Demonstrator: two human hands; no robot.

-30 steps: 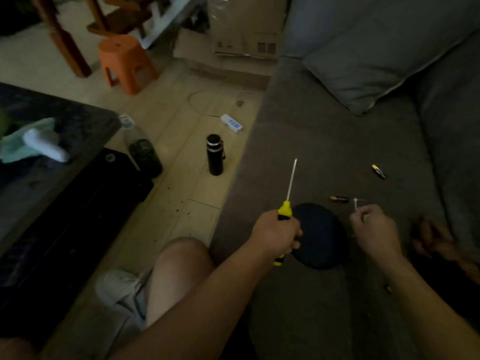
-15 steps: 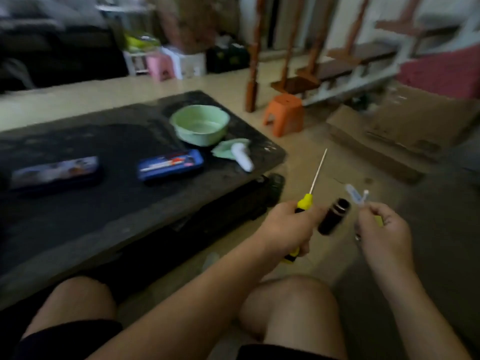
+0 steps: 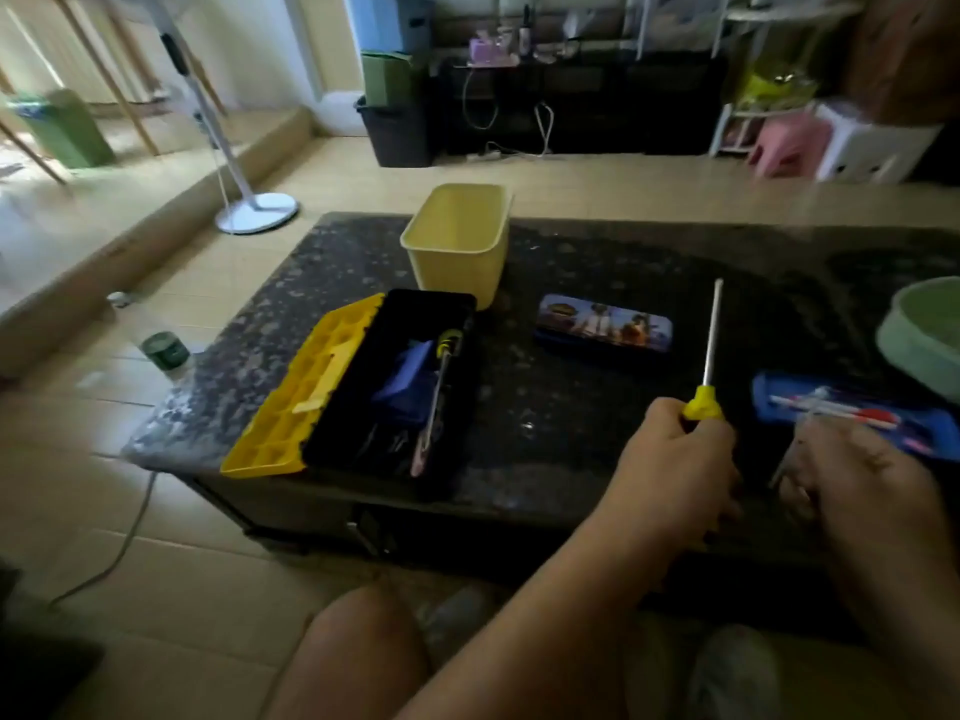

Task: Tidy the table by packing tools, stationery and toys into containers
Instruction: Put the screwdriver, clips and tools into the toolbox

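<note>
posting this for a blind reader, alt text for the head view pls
A person's left hand holds a yellow-handled screwdriver upright over a dark table, the right hand beside it. An open toolbox, yellow bin and two pencil cases sit on the table.

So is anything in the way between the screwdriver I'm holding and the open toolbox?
Nothing visible. The screwdriver is upright in the left hand, and only bare table lies between it and the open toolbox to the left.

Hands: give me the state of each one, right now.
Left hand: closed around the handle of the yellow screwdriver, shaft pointing up.
Right hand: fingers curled on something small and thin; blurred, cannot tell what.
</note>
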